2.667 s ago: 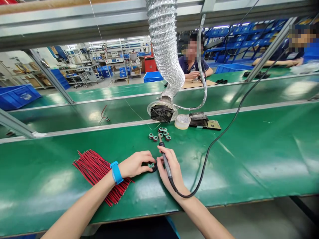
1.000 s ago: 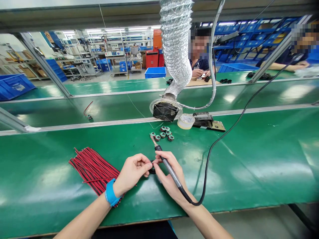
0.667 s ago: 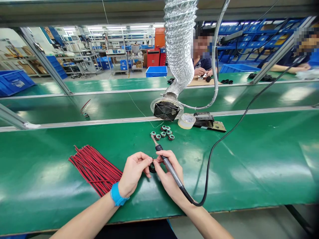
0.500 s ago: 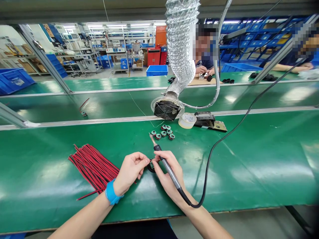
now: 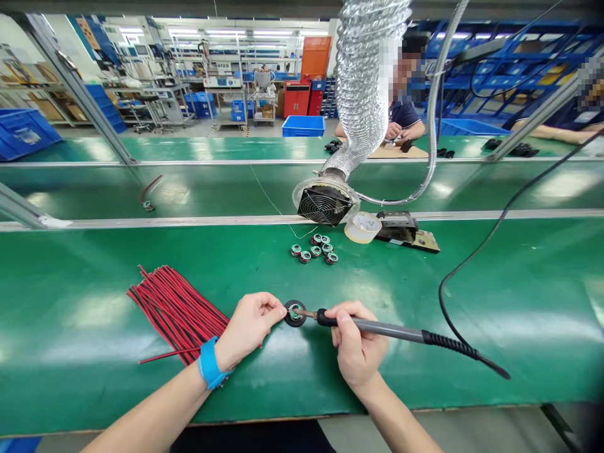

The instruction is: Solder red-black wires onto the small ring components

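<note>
In my right hand (image 5: 361, 343) is a grey and black soldering iron (image 5: 391, 328), gripped like a pen and pointing left. Its tip meets the green circuit board of a small round part with a black outer ring (image 5: 295, 321), which lies flat on the bench. At that part's left edge, my left hand (image 5: 257, 324) is closed in a pinch on a thin wire; a bit of red shows at the fingertips, and the rest is mostly hidden. Beside my left wrist lies a bundle of red and black wires (image 5: 177, 308).
Several small round boards (image 5: 316, 251) sit beyond my hands. Behind them are a fume extractor fan (image 5: 324, 206) on a foil duct, a tape roll (image 5: 363, 227) and a metal stand (image 5: 408, 234). The iron's cable (image 5: 443, 286) loops at right. A co-worker (image 5: 403, 119) sits opposite.
My right hand has moved off the round part to the right, and the iron has swung from pointing away to pointing left, its tip now on the board. My left hand keeps its pinch.
</note>
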Tool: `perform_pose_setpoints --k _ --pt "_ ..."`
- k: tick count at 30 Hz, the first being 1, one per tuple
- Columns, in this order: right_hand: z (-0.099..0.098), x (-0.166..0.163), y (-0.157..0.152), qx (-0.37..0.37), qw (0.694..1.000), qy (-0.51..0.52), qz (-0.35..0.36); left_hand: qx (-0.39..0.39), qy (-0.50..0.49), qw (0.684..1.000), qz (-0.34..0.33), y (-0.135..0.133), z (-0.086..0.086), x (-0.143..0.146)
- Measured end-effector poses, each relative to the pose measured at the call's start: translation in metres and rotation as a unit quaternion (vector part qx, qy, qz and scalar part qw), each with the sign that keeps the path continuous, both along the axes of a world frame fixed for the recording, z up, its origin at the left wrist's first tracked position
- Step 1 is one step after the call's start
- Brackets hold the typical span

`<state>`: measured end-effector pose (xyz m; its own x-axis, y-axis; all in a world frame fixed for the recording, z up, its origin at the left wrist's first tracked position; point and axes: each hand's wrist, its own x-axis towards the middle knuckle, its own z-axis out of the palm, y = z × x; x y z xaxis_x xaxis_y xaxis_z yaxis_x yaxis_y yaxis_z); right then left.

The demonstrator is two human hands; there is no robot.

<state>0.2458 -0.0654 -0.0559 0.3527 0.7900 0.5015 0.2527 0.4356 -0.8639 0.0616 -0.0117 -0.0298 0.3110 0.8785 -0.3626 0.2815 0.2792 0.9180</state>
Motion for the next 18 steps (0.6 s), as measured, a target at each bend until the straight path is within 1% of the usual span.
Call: perform_pose_setpoints --k 9,18 --pt "0.0018 -0.0008 0.0021 0.002 1.0 0.005 0.028 -0.001 0.001 1.0 -0.004 -0.0012 0.004 0.0024" --pt "0.001 -0.001 0.0034 0.001 1.0 0.008 0.027 -0.003 0.011 1.0 -0.002 -0.0004 0.0031 0.0021"
